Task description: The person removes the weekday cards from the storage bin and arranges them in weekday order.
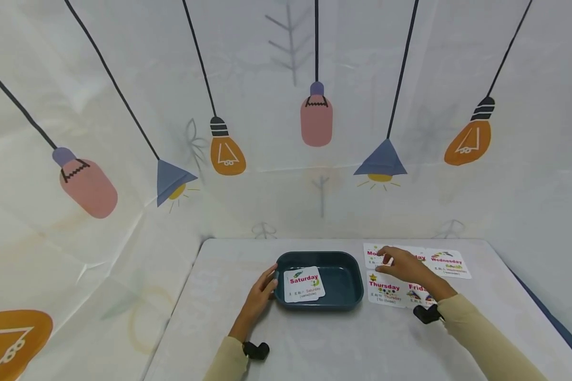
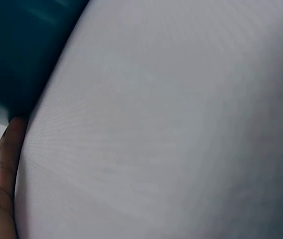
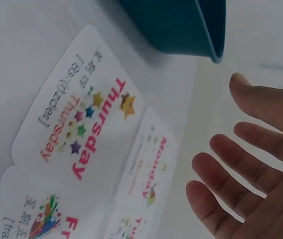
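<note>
A dark teal tray (image 1: pixel 343 280) stands on the white table, and my left hand (image 1: pixel 257 296) rests against its left side. The left wrist view shows fingers (image 2: pixel 9 154) touching the tray's outer wall (image 2: pixel 22 55). Inside the tray lies a Saturday card (image 1: pixel 304 284), with the edge of another card peeking out below. My right hand (image 1: pixel 402 264) hovers over the laid-out cards, its fingers loosely bent and holding nothing. Beneath and around it are the Monday card (image 1: pixel 371 259), Wednesday card (image 1: pixel 448 263), Thursday card (image 3: pixel 81 109) and Friday card (image 1: pixel 417 297); the Tuesday card is mostly hidden.
The cards sit in two rows right of the tray, the upper row close to the table's back edge. Behind the white table (image 1: pixel 333 344) hangs a pale cloth (image 1: pixel 276 201) printed with lamps and bulbs.
</note>
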Demonstrator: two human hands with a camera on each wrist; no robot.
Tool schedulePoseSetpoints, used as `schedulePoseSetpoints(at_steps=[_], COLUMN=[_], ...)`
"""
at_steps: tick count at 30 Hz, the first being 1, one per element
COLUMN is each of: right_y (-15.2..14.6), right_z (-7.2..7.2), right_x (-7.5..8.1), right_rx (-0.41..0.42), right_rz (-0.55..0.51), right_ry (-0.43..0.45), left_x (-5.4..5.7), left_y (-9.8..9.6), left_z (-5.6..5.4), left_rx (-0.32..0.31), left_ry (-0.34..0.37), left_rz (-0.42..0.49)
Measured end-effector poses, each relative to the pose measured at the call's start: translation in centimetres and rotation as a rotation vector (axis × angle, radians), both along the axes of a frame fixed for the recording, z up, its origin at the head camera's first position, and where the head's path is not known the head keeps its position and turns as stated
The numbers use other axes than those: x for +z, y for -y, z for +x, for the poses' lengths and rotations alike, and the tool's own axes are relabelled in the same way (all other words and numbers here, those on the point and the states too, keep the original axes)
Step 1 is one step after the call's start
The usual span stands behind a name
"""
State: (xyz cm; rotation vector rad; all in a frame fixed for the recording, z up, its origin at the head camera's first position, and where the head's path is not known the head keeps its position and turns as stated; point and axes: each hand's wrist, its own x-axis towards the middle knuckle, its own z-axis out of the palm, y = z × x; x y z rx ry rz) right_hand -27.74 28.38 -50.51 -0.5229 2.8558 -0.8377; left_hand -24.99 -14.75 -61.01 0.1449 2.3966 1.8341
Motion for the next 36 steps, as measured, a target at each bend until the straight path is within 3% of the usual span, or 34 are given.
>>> schedulePoseSetpoints(at_steps=[9,21,29,36], right_y=[3.6,8.3,11.3,13.0], right_z=[-1.4,-3.0,-3.9,-4.6], right_x=[1.5,1.4,0.8,0.4], right_rx=[0.154,0.310,0.379,0.429], right_rz=[-0.064,-0.059,-0.009,0.009], right_ry=[-0.052,0.033,0.052,0.037], left_x=[0.2,1.6,0.0,-0.1], left_y=[0.0,-0.3,-0.2,0.1], left_z=[-0.2,0.0,0.2,0.1], left_rx=[-0.010,-0.045,-0.019,-0.003], left_ry=[-0.017,-0.008,-0.009,-0.014], left_rz=[-0.006,0.016,0.013,0.022])
